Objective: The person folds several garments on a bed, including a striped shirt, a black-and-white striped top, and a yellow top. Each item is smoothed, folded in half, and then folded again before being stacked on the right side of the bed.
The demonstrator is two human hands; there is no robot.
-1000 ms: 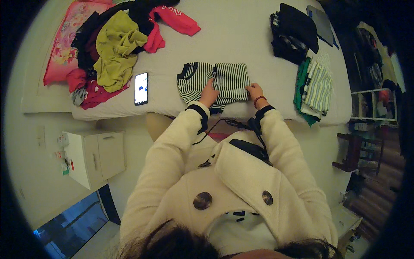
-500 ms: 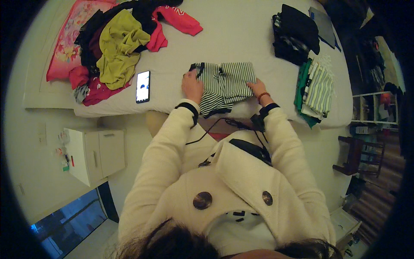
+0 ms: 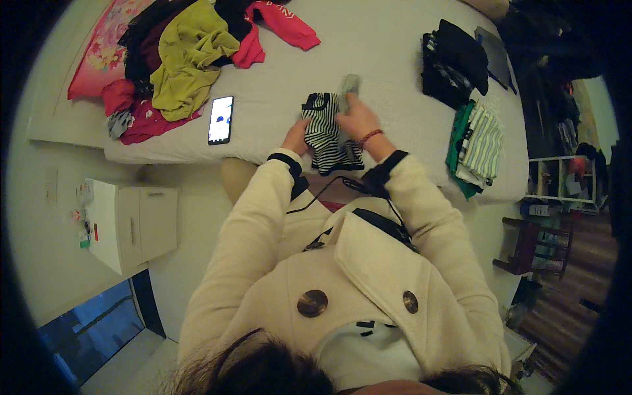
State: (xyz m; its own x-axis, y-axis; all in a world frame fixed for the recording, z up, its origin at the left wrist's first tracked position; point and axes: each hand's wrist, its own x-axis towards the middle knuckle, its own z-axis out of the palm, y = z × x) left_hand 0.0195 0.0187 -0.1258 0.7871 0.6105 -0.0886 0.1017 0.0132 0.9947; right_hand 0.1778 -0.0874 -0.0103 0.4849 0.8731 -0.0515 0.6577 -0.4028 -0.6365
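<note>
A black-and-white striped garment [image 3: 321,141] lies near the front edge of the bed, narrow now, with a dark band at its upper left. Its right part is lifted and doubled over toward the left, a little blurred. My right hand [image 3: 359,122], with a red bead bracelet on the wrist, is closed on that lifted part. At the garment's left edge my left hand [image 3: 297,137] has its fingers on the cloth, the tips partly hidden by it.
Left of the garment a phone [image 3: 220,120] with a lit screen lies on the bed [image 3: 263,85]. Behind it is a loose heap with a yellow-green garment [image 3: 191,56]. Folded dark clothes [image 3: 454,62] and a striped stack [image 3: 477,148] are on the right. A white cabinet [image 3: 135,220] stands lower left.
My right hand has brought the garment's right side over toward the left, so the garment is about half as wide. My left hand stays at its left edge.
</note>
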